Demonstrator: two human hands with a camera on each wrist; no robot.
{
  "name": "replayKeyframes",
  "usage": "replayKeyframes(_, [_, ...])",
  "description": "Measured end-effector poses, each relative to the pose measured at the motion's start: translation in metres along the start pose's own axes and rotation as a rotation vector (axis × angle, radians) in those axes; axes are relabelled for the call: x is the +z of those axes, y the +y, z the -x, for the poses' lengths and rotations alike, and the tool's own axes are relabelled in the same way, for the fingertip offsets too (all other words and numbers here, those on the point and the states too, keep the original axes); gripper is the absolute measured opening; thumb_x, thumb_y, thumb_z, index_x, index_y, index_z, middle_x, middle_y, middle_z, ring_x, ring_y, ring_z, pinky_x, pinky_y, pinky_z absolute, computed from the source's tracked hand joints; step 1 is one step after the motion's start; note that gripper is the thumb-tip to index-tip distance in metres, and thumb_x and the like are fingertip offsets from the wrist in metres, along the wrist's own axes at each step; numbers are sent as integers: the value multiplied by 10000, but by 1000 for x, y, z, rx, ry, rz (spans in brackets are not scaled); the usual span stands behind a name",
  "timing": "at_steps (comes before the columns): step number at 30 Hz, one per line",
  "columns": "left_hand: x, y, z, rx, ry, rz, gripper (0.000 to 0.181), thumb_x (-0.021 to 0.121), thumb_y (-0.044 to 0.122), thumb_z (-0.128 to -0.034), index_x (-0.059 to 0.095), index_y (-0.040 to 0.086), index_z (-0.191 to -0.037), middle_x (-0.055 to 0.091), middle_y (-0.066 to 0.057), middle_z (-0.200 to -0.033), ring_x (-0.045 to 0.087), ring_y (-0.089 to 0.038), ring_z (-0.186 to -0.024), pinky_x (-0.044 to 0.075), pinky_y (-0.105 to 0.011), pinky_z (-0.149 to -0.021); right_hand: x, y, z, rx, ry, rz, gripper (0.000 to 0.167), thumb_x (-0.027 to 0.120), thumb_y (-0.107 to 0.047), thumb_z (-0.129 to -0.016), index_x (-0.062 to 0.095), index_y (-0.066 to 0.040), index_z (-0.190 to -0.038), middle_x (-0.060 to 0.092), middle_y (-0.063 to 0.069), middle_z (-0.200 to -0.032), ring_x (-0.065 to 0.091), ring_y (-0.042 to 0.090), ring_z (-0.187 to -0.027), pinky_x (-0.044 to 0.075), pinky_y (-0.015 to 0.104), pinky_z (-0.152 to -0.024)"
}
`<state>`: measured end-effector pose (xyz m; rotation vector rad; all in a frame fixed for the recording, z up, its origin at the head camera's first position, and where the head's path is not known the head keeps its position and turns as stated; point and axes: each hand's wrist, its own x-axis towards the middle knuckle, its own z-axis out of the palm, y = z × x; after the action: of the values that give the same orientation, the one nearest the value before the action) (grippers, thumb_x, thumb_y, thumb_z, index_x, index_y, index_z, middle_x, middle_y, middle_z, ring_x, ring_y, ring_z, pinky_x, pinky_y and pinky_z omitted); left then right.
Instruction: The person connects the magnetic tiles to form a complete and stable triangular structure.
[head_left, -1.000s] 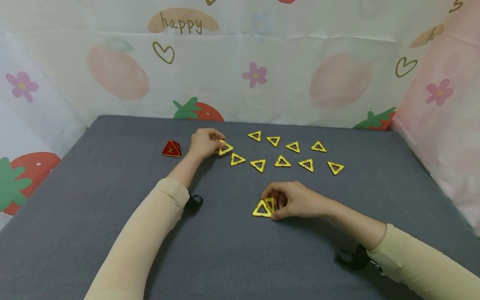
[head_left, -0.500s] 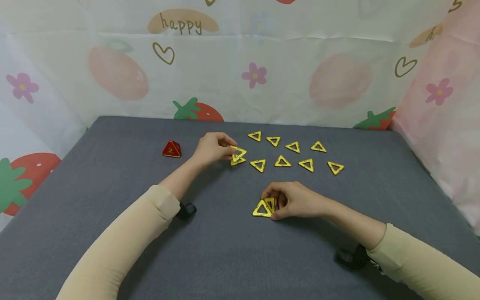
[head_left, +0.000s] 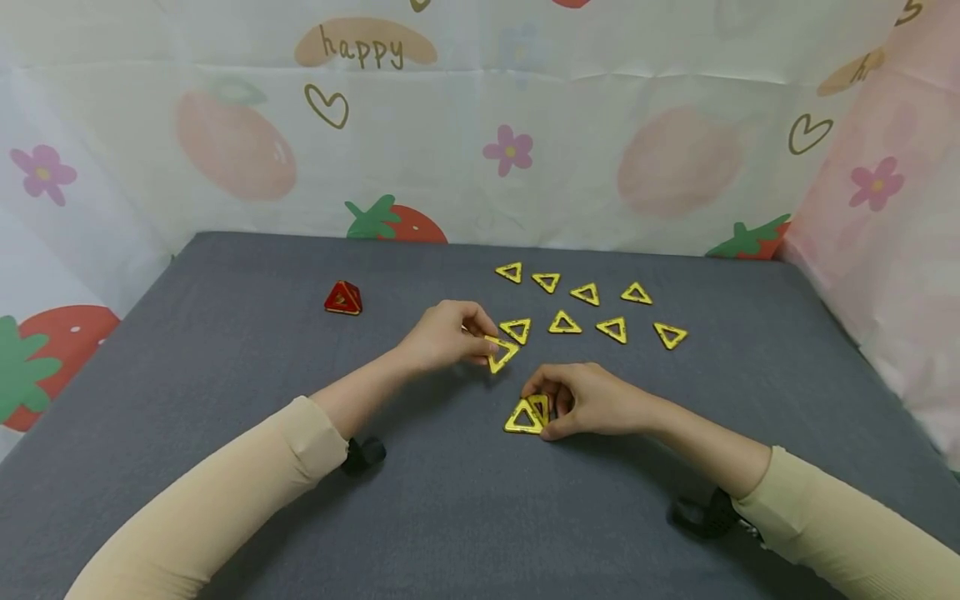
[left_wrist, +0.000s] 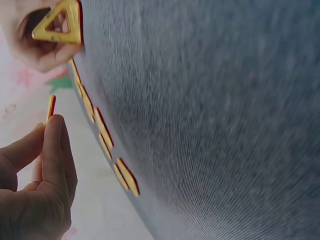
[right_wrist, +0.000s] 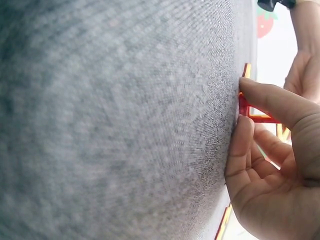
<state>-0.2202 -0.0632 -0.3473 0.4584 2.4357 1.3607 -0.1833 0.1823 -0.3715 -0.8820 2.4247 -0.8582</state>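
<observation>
My left hand (head_left: 450, 335) pinches a triangular magnetic tile (head_left: 513, 353), yellow with an open middle, above the table. In the left wrist view this tile (left_wrist: 51, 106) shows edge-on between thumb and fingers. My right hand (head_left: 600, 402) grips a pair of joined triangular tiles (head_left: 514, 427) at the table surface, one facing the head camera and one angled behind it. Red faces of that pair (right_wrist: 244, 105) show in the right wrist view, between thumb and finger. The held tile is a little beyond the pair, apart from it.
Several loose yellow triangular tiles (head_left: 611, 338) lie flat in two rough rows behind my hands. A red pyramid (head_left: 342, 298) of tiles stands at the left on the grey cloth (head_left: 435, 517). A printed curtain (head_left: 570, 200) closes off the back.
My left hand has carried its tile rightward and nearer, passing over the leftmost loose tile, whose place the hand now covers. My right hand and the joined tiles stay where they were.
</observation>
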Motion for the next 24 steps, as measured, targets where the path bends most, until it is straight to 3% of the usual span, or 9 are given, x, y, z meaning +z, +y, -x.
replayKeyframes(13, [17, -6, 21, -75, -43, -27, 135, 747, 86, -868, 706, 22, -980, 739, -122, -898, 696, -71, -650, 607, -272, -669, 1, 0, 0, 8, 1, 18, 424, 805, -229, -822, 634, -200, -1209, 647, -17, -920, 599, 74, -726, 521, 243, -650])
replayKeyframes(24, [30, -3, 27, -6, -56, -128, 132, 778, 51, -825, 688, 20, -917, 735, -119, -834, 707, -108, -638, 588, -243, -616, 0, 1, 0, -1, 2, 7, 428, 808, -223, -818, 635, -183, -1207, 645, 5, -917, 595, 83, -720, 516, 240, -639])
